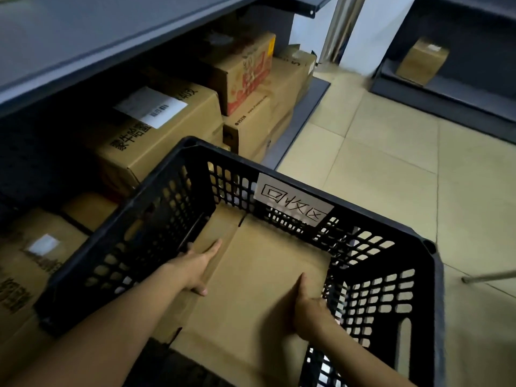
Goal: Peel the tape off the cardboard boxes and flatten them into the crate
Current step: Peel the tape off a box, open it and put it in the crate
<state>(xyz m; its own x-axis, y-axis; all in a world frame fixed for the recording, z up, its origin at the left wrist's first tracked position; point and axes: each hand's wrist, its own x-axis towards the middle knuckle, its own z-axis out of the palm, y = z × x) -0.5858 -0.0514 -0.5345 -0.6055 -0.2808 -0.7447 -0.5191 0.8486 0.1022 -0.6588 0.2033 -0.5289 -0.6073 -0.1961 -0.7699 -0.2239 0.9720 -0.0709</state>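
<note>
Our left hand (195,268) presses flat on the flattened cardboard (251,275) inside the crate (117,216); our right hand (310,311) grips its edge. Released early, it may spring up or jam aslant.

Left grip (199,268) flat, right grip (308,311) curled.

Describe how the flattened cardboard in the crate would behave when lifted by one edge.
The flattened cardboard looks thin, so probably light. It would likely bend at its crease. It nearly fills the crate, so it may catch the walls.
</note>
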